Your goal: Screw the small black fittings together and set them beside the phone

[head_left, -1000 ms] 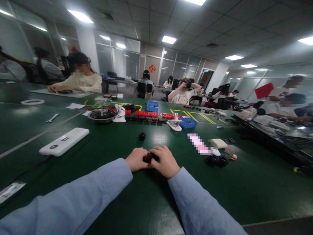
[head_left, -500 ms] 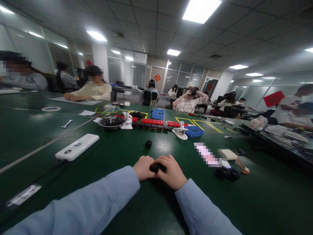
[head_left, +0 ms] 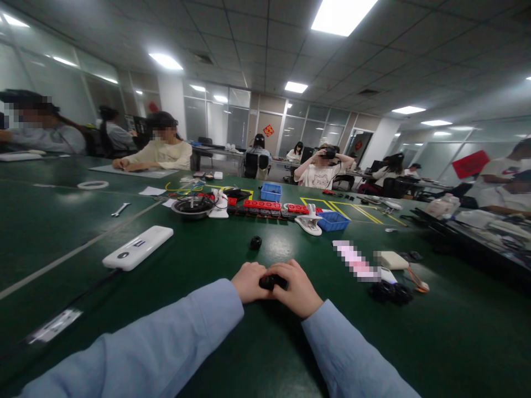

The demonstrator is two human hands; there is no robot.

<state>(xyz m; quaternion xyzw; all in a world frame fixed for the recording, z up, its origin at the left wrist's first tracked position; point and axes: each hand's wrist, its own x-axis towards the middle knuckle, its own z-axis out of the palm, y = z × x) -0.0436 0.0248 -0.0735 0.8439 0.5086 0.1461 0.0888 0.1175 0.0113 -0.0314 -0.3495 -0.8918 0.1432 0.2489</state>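
Both hands meet over the green table at the lower middle. My left hand has its fingers curled against the left side of a small black round part. My right hand wraps round the same part from the right, with thumb and fingers pinching it. The palms and some fingertips are hidden. Just beyond the hands a second small black part lies alone on the table.
Beyond lie a red and black block row, white clamps, blue bins and a coiled black cable. A white power strip is left; black wheels are right. Several people sit farther off.
The whole view has shifted slightly, so things on the table appear a little farther right. Both hands keep hold of the black part.
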